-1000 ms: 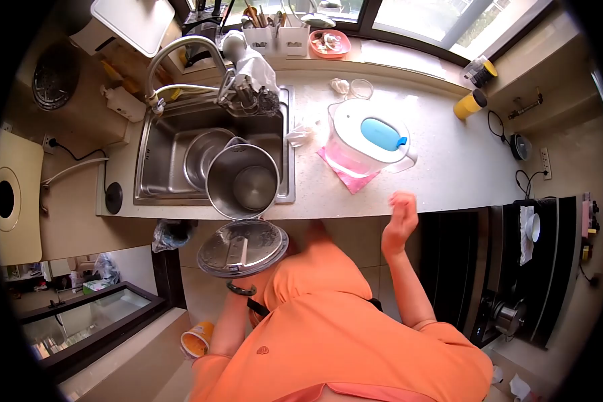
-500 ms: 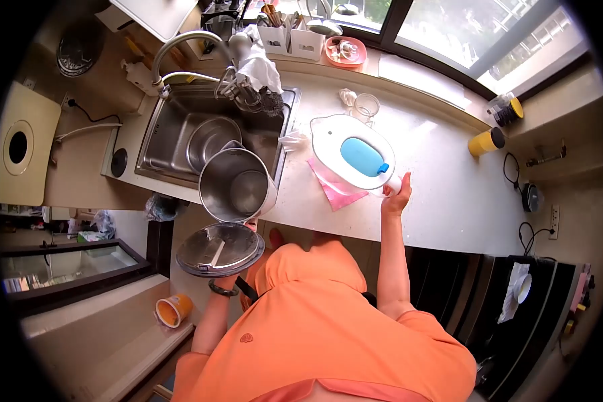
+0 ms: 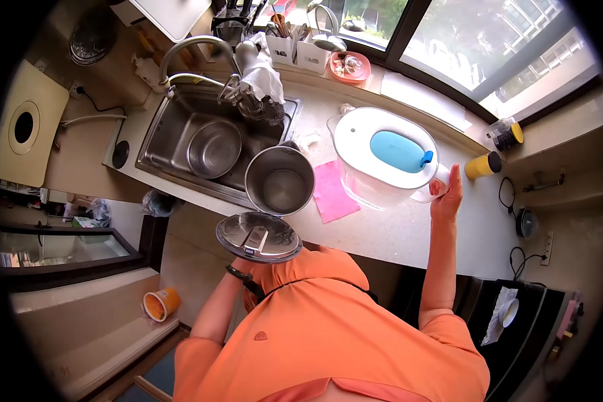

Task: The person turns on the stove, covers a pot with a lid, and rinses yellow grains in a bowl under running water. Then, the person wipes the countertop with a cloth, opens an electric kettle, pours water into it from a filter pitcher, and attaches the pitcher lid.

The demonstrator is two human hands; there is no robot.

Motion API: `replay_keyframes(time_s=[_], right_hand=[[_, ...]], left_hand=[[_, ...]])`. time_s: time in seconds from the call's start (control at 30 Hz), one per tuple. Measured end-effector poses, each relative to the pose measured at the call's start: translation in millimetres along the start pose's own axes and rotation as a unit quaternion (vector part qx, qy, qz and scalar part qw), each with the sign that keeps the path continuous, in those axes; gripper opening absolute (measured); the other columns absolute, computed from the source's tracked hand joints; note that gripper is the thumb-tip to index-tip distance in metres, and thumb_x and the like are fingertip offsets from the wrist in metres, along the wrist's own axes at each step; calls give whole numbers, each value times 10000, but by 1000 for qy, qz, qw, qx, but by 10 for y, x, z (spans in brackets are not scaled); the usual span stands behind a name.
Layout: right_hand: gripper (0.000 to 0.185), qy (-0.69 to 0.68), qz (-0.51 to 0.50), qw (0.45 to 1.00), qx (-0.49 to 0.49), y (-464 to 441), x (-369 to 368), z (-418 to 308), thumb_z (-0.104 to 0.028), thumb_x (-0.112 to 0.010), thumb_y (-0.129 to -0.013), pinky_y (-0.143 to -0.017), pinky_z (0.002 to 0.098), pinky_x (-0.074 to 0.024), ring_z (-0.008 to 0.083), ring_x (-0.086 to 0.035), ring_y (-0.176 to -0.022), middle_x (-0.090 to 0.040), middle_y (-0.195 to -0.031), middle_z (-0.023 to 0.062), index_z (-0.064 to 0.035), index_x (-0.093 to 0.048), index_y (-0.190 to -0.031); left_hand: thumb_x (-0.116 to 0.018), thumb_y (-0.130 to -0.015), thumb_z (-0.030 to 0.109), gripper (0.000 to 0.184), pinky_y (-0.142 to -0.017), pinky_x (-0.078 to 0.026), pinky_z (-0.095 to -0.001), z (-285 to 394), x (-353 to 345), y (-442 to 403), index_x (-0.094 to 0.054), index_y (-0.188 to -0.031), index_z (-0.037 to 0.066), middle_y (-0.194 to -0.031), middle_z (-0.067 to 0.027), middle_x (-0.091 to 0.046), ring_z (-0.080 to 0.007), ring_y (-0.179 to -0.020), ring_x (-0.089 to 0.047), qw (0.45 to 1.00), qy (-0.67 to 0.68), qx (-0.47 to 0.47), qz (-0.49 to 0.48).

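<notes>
My left hand (image 3: 242, 264) is mostly hidden under the raised lid (image 3: 248, 230) of a stainless steel electric kettle (image 3: 280, 184). It holds the kettle at the counter's front edge, mouth facing up and bare metal showing inside. My right hand (image 3: 448, 196) is closed round the handle of a clear water filter pitcher (image 3: 355, 144), which has a white top and a blue oval lid piece. The pitcher is held over the counter, to the right of the kettle. Between the two, a pink cloth (image 3: 333, 194) lies flat.
At the left is a steel sink (image 3: 155, 157) with a metal basin (image 3: 214, 149) in it and a faucet (image 3: 181, 47) above. A yellow jar with a black lid (image 3: 481, 165) stands at the right. Utensil holders (image 3: 311, 57) and a pink bowl (image 3: 350, 67) line the window side.
The kettle has moved right, from the sink's edge to the counter. The pitcher has also moved right, away from the pink cloth, which now shows more fully.
</notes>
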State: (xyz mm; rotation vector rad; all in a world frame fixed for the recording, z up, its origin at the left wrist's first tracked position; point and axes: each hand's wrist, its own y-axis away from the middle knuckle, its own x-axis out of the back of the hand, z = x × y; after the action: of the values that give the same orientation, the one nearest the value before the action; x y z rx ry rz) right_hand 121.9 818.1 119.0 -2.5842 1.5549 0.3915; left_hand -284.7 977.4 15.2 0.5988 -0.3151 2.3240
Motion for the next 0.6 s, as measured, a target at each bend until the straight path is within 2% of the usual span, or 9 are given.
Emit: replay_keyframes(time_s=[0.1,0.13,0.23,0.3,0.37,0.4,0.53,0.57,0.6], right_hand=[[430,30,-61,998,8,-112,193,-355,-512,-592,-880,-461,217,-314,59,-440,-487,-501,-565,-11,-132,-542,-685],[433,73,-39,996,20,-80,126,-509,-517,-638,-848,-464,213,-305,52,-434,-494,-495,-568,-13,-130,-536,-683],[429,164,-31,986,9,-153,335,-711,-551,-633,-832,-487,198,-356,46,-486,-529,-542,-626,-8,-136,-536,-778],[457,182,-44,982,8,-156,384,-838,-568,-658,-803,-490,194,-372,50,-502,-544,-560,-645,-1,-123,-556,-782],[479,230,-18,973,28,-95,296,-979,-562,-653,-813,-465,210,-324,54,-451,-501,-513,-580,2,-109,-560,-691],[492,250,-9,968,34,-78,285,-1026,-569,-646,-816,-462,217,-322,55,-464,-510,-522,-586,11,-97,-586,-688],[521,291,-55,955,32,-96,356,-1181,-574,-623,-831,-463,219,-321,63,-465,-495,-523,-571,20,-85,-596,-652],[536,305,-67,949,35,-101,350,-1214,-575,-609,-840,-458,220,-316,66,-457,-481,-523,-560,22,-79,-597,-636],[553,319,-79,944,39,-107,344,-1240,-575,-596,-850,-454,221,-312,70,-449,-466,-522,-549,25,-73,-599,-619]], left_hand=[[-609,-851,52,228,-869,-462,-333,-24,-228,-258,-581,-1073,6,-1058,-93,-618,-197,-977,-568,997,58,-3,-41],[-609,-851,54,230,-869,-463,-338,-29,-309,-329,-581,-1074,6,-1060,-95,-619,-201,-979,-570,996,75,-3,-56],[-610,-849,61,238,-870,-468,-351,-62,-516,-526,-581,-1078,4,-1068,-103,-620,-213,-983,-574,986,128,2,-103],[-611,-849,65,243,-870,-471,-360,-90,-636,-661,-581,-1081,2,-1074,-108,-622,-220,-986,-577,980,150,11,-133],[-612,-848,70,248,-870,-474,-369,-6,-683,-812,-580,-1084,1,-1079,-114,-623,-228,-989,-580,977,147,-12,-152],[-662,-815,62,262,-824,-478,-361,42,-692,-871,-586,-1059,8,-1013,-111,-626,-223,-921,-580,983,98,-93,-120],[-767,-741,75,408,-851,-472,-342,175,-711,-1116,-574,-1094,12,-1047,-83,-608,-188,-958,-569,963,191,-45,-185],[-767,-741,75,408,-851,-472,-342,148,-737,-1153,-574,-1094,12,-1047,-83,-608,-188,-958,-569,962,194,-46,-188],[-750,-762,96,417,-908,-450,-348,108,-759,-1180,-575,-1135,29,-1114,-83,-599,-198,-1018,-555,950,209,-20,-230]])
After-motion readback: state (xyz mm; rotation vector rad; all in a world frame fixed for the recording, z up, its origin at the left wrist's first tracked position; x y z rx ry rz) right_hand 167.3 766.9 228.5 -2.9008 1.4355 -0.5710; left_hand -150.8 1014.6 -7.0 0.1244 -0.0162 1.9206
